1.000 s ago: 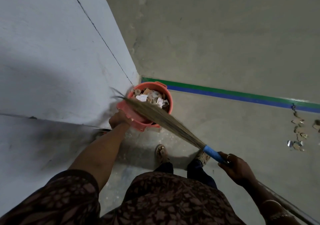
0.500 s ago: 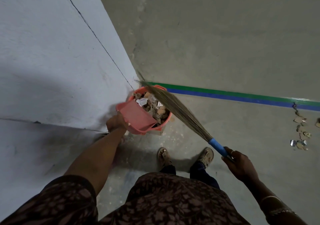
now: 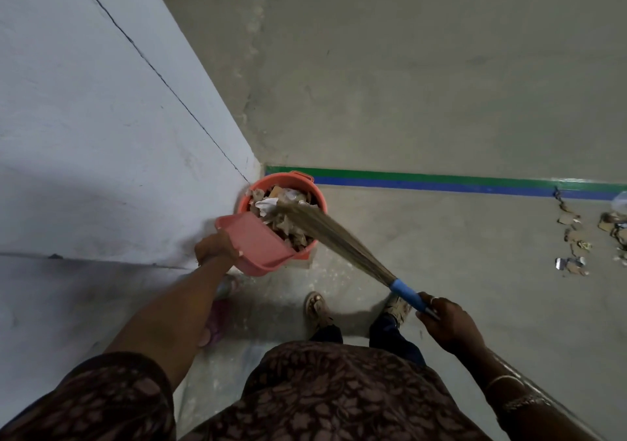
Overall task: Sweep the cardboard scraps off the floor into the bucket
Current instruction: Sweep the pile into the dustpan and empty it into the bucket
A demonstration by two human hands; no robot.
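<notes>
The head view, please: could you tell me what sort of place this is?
Probably a warehouse or factory, though unsure: bare concrete floor, a green and blue stripe along it, and cardboard scraps lying near that stripe.

Head view, steeply downward, floor (image 3: 441,84)

Upright orange bucket (image 3: 271,180) full of cardboard scraps (image 3: 286,228); loose scraps (image 3: 573,237) well apart, rightward
</notes>
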